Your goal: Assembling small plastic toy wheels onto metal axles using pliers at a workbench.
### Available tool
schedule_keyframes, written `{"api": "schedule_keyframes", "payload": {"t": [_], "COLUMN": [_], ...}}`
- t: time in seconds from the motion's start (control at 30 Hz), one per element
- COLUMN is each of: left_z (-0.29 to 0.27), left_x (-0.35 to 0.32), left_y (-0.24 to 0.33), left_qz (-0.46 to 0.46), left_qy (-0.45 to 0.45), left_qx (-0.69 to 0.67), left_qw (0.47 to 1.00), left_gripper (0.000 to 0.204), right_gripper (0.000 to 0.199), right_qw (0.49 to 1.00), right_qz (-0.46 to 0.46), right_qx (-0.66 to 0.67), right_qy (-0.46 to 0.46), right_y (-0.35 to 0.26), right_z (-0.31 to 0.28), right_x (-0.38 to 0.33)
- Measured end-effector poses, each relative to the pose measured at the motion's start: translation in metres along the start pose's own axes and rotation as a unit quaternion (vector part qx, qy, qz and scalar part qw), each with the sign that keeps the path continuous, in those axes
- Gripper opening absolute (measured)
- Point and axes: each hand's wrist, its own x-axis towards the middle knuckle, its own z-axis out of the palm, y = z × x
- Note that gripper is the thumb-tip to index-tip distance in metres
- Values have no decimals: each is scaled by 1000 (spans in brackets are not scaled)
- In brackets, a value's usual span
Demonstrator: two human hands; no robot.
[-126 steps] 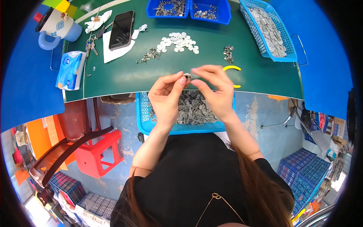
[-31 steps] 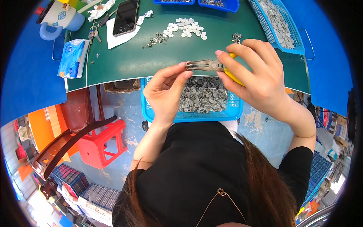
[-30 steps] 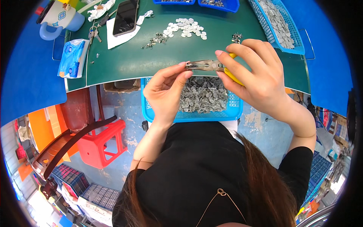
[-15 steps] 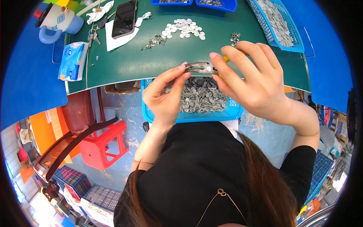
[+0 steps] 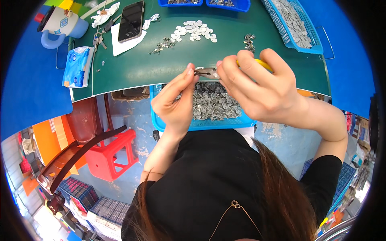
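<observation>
My right hand (image 5: 261, 90) is wrapped round a pair of pliers (image 5: 210, 73) with a yellow handle, its grey jaws directed left. At their tips, my left hand (image 5: 175, 98) holds its thumb and fingers pinched together. Whatever small part lies between those fingertips is too hidden to name. Both hands are raised over the near edge of the green table (image 5: 132, 76). Beneath them, a light blue basket (image 5: 189, 127) rests at my lap, full of small greyish clear pieces (image 5: 215, 100).
Flat whitish pieces (image 5: 197, 30) are spread on the table between small metal parts (image 5: 163, 45) and another dark pile (image 5: 249, 42). A phone (image 5: 131, 22), keys (image 5: 99, 41) and a tissue pack (image 5: 77, 66) lie left. A blue basket (image 5: 287, 28) of grey pieces stands right.
My right hand has turned and its fingers have shifted on the pliers, so more yellow handle shows. The pliers and both hands have moved slightly left.
</observation>
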Motion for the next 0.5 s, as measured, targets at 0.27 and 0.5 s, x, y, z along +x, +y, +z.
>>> {"api": "schedule_keyframes", "payload": {"t": [0.27, 0.5], "left_z": [-6, -23], "left_x": [-2, -5], "left_y": [-1, -9], "left_qz": [-38, -147], "left_qy": [-1, -179], "left_qx": [-86, -45], "left_qw": [996, 972], "left_gripper": [21, 12], "right_gripper": [28, 36], "right_qw": [996, 949], "right_qz": [49, 251], "right_qx": [69, 182], "right_qy": [-4, -48], "right_y": [3, -2], "right_z": [-3, 29], "right_x": [-8, -60]}}
